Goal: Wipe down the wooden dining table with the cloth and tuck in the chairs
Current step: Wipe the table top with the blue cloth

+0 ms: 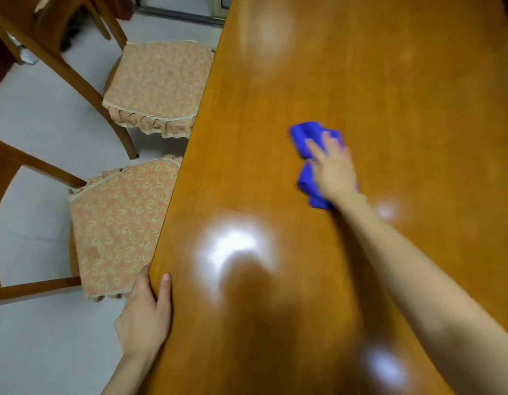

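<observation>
The wooden dining table (361, 81) fills the right and middle of the view. A crumpled blue cloth (308, 132) lies on its top near the centre. My right hand (334, 169) presses flat on the cloth with straight, spread fingers; the hand is motion-blurred. My left hand (146, 315) holds the table's left edge, thumb on top and fingers out of sight below. Two wooden chairs with patterned seat cushions stand along the left side: the near chair (116, 223) and the far chair (158, 81), both with seats mostly out from under the table.
Pale tiled floor (42, 138) stretches left of the table around the chairs. Bright light reflections sit on the tabletop near me. Dark objects and a doorway threshold lie at the top left, beyond the far chair.
</observation>
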